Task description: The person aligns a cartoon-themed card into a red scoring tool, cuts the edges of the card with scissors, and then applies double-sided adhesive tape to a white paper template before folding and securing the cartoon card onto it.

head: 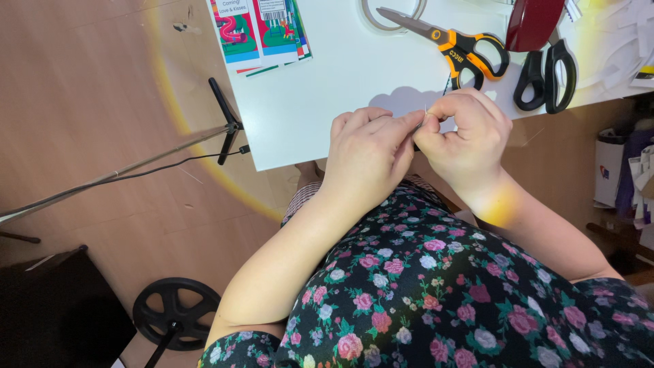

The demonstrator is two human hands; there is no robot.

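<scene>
Left hand, right hand: together, pinching thin needle below orange scissors | risk: fingertip prick if grip slips.

Both hands meet at the near edge of the white table, fingertips pressed together: the left hand and right hand pinch something thin and pale, too small to identify. Beyond them lie orange-handled scissors and black-handled scissors; colourful printed cards sit at the table's far left. A floral dress fills the foreground.
</scene>
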